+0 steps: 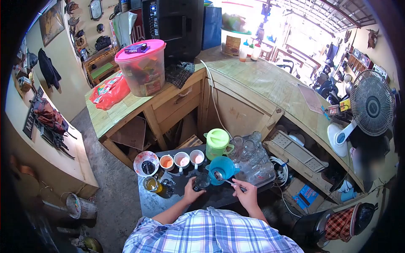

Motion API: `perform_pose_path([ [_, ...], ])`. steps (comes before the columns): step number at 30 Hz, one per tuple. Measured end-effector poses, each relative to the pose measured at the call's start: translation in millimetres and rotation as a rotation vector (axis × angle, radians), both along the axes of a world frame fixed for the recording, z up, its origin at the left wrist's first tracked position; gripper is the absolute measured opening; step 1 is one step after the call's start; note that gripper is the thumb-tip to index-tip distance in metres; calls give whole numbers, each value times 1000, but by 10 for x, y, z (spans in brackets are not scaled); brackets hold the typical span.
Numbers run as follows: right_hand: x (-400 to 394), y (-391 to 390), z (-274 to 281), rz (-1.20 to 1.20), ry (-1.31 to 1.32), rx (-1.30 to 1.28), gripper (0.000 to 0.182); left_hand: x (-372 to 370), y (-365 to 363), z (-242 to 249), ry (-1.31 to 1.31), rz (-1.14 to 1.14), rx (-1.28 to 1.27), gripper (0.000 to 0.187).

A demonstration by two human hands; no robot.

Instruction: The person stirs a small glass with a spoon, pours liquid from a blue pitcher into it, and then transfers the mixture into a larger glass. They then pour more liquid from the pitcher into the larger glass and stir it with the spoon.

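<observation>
My left hand [193, 193] is wrapped round a clear glass [203, 181] that looks dark inside. In my right hand [246, 193] is a metal spoon [226, 181], its bowl at the mouth of a blue plastic jug [222, 164]. The glass is just left of the jug. A lidded green pitcher [217, 143] stands behind them. Three white cups [182, 160] with pinkish or orange contents form a row to the left. Beside them are a patterned bowl [143, 158] with something dark in it and a glass of yellow liquid [152, 184].
A tray of upturned glasses [253, 168] sits right of the jug. Wooden counters [257, 80] surround the low table, carrying a pink-lidded tub [141, 71], a red plastic bag [110, 92] and a fan [372, 103]. A white cable [215, 99] hangs down behind the pitcher.
</observation>
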State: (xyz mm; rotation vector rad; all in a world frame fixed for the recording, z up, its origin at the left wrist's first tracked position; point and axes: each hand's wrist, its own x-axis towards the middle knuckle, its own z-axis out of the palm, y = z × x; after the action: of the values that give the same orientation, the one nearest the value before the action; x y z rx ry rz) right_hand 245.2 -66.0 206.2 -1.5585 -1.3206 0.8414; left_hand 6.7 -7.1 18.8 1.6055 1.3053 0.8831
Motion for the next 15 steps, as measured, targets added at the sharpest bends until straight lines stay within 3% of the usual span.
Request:
perform_pose_path([
  [2,2,-9,139,-32,184,-104,19,80,-70,209,-62,253,-24,63],
  [3,17,-8,126,-36,185,-102,19,69,-66,184,-61,249,-22,63],
  [5,63,6,66,-55,224,10,16,1,-79,61,62,201,62,39],
  [9,186,23,6,-33,270,99,16,-78,-44,-139,6,198,59,45],
  [15,245,88,319,-6,313,239,14,-318,-64,366,61,164,33,47],
])
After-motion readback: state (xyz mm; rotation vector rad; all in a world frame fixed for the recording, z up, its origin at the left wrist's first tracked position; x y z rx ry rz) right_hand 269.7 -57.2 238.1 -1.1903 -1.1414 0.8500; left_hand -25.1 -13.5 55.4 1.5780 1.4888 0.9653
